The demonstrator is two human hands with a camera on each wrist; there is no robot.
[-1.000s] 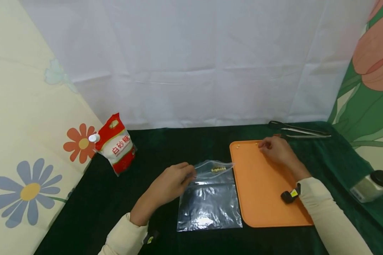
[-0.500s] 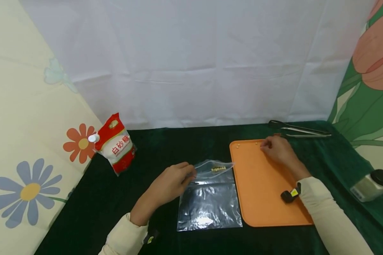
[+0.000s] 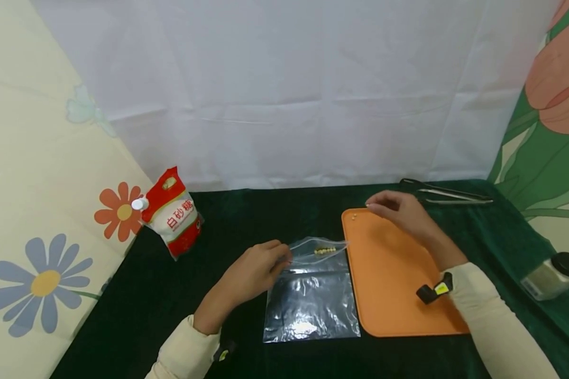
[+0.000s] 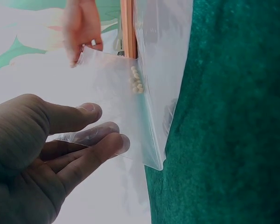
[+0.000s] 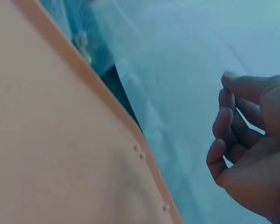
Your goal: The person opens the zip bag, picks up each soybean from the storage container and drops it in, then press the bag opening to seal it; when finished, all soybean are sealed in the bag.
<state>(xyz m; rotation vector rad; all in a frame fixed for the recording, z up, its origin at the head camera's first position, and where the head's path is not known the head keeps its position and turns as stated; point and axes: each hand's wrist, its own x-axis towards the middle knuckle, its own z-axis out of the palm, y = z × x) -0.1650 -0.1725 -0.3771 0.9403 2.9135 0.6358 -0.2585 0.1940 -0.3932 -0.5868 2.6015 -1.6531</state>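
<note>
My left hand [image 3: 258, 271] grips the left end of the clear zip bag's mouth [image 3: 308, 243]; in the left wrist view, the fingers [image 4: 116, 142] and thumb hold its plastic film [image 4: 116, 93]. Several pale beads [image 3: 324, 251] lie inside near the bag's mouth. Over the far edge of the orange tray [image 3: 389, 295], my right hand [image 3: 405, 213] pinches a tiny pale bead [image 3: 368, 205] between thumb and fingertips. The right wrist view shows that hand [image 5: 252, 130] beside the tray, where loose beads [image 5: 143, 155] lie along the rim.
A red and white sugar bag [image 3: 173, 216] stands at the left, with a white cap [image 3: 139, 204] at its upper side. Metal tongs [image 3: 450, 196] lie behind the tray. At the far right is a jar [image 3: 552, 279] with a black lid. Dark green cloth [image 3: 246, 221] covers the table.
My right hand has risen from the tray's far part and shifted left, with a tiny bead at its fingertips. The left hand and the zip bag stay in place.
</note>
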